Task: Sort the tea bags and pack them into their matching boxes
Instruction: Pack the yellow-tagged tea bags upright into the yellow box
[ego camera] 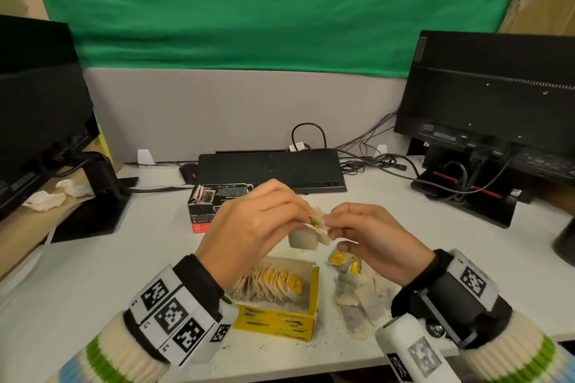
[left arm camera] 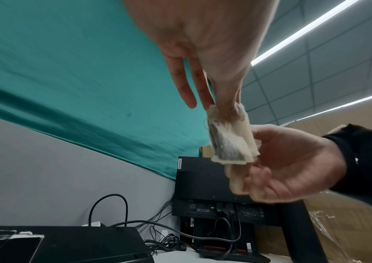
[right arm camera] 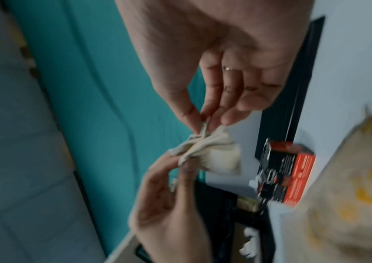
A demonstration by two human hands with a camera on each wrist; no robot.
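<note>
Tea bags [ego camera: 312, 232], a small clump, hang between both hands above the far edge of the yellow box [ego camera: 281, 315], long side pointing down. Left hand [ego camera: 253, 227] pinches their top, right hand [ego camera: 378, 239] pinches the paper tags just right. "Lenovo" reads on the far monitor [left arm camera: 203, 181]; the black-and-red box [ego camera: 202, 207] print is illegible.

Yellow box [ego camera: 277, 320]: bright yellow card, black print on the front wall, pale inside.
Tea bags in the yellow box [ego camera: 273, 284]: off-white paper, yellow tags.
Loose tea bags [ego camera: 357, 292]: cream paper, some with yellow tags, faint purple print on others.
Held tea bags [ego camera: 311, 233]: cream-white, dark grey contents showing through, yellow tag.
Black box [ego camera: 203, 205]: black with white print, red-orange base band.
Backdrop [ego camera: 249, 3]: green cloth.
Partition [ego camera: 217, 112]: plain grey.
Table [ego camera: 77, 274]: white, dark specks near the yellow box.
Sleeve cuffs [ego camera: 124, 348]: cream knit, green and blue stripes.
Wrist bands [ego camera: 168, 311]: white with black square-patterned markers.
</note>
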